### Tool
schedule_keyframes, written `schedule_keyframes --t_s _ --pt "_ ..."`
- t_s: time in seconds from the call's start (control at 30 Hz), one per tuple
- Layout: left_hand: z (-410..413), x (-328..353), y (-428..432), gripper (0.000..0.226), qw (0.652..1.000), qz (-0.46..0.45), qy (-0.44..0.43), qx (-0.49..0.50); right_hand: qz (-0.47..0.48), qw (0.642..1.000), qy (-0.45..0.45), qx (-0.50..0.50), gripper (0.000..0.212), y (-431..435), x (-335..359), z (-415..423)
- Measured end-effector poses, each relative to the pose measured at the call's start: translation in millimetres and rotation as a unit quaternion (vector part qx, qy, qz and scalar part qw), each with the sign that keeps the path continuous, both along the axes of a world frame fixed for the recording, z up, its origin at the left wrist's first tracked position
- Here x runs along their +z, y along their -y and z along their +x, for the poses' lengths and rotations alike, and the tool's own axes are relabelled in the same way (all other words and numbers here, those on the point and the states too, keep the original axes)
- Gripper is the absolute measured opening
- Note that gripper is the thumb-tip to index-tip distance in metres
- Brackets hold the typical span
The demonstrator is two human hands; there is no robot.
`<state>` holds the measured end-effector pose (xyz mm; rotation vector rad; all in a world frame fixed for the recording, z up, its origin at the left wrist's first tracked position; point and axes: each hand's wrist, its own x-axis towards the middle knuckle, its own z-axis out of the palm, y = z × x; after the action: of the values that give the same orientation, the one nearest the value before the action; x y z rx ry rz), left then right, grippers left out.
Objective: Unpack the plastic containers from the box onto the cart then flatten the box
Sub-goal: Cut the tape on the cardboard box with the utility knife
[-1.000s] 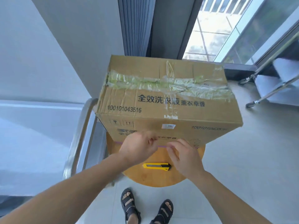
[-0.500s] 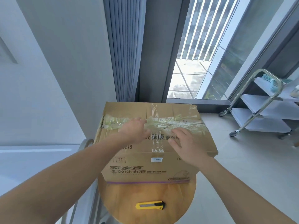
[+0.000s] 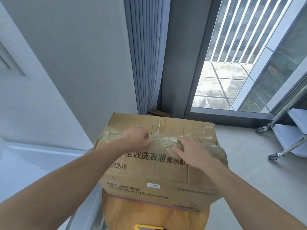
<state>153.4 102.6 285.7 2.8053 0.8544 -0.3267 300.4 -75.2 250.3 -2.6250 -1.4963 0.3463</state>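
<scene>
A brown cardboard box (image 3: 154, 173) with black print stands on a round wooden table (image 3: 149, 211). Wrinkled clear tape (image 3: 164, 140) runs across the seam of its closed top flaps and is torn near the middle. My left hand (image 3: 136, 138) has its fingers curled and pinches the tape at mid seam. Beside it on the near flap lies my right hand (image 3: 192, 150), its fingertips touching the tape at the torn spot. The containers are hidden inside the box. A metal cart (image 3: 295, 140) with white shelves stands to the right.
A yellow utility knife (image 3: 149, 227) lies on the table's near edge. Grey curtain (image 3: 144, 63) and a glass door (image 3: 240, 63) rise behind the box. A wall is on the left, grey floor tiles on the right.
Both hands rose from the box's front face to the taped top seam. My left hand then slid right along the tape to the middle, and my right fingertips reached the seam.
</scene>
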Motion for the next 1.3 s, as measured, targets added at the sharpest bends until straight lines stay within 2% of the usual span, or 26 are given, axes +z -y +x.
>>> schedule_keyframes --t_s 0.17,0.27,0.4,0.57,0.67,0.73,0.8,0.9,1.03,1.13,1.3 --pt "-11 23 -1 0.037 0.999 -0.033 0.022 -0.008 0.054 0.998 -0.019 0.024 0.048 2 23 4" --pt "-19 42 4 0.035 0.996 -0.057 0.061 -0.005 0.083 0.996 0.002 0.033 0.045 12 36 -5" --pt "-35 58 10 0.047 0.993 -0.074 0.091 -0.033 0.115 0.992 0.045 0.021 0.05 30 48 -25" --pt "-69 64 22 0.046 0.979 -0.175 0.056 -0.084 0.117 0.99 0.073 0.004 0.052 68 68 -67" --pt "-92 67 33 0.032 0.967 -0.217 -0.024 -0.133 0.081 0.996 0.025 0.006 0.034 92 77 -96" --pt "-102 62 40 0.039 0.958 -0.237 -0.071 -0.143 0.061 0.998 -0.027 -0.002 0.026 107 73 -115" --pt "-108 49 50 0.053 0.96 -0.215 -0.091 -0.154 0.031 0.996 -0.082 -0.017 0.034 119 63 -129" --pt "-107 17 60 0.073 0.971 -0.164 -0.082 -0.151 -0.003 0.996 -0.081 -0.023 0.049 130 45 -144" --pt "-107 -15 65 0.077 0.978 -0.122 -0.074 -0.151 -0.008 0.991 -0.124 -0.049 0.046 131 18 -154" --pt "-107 -26 67 0.069 0.981 -0.078 -0.062 -0.169 0.002 0.996 -0.062 -0.056 0.048 126 5 -153" --pt "-101 -43 64 0.073 0.98 -0.007 -0.063 -0.19 0.013 0.999 0.009 -0.037 0.051 103 -6 -140"
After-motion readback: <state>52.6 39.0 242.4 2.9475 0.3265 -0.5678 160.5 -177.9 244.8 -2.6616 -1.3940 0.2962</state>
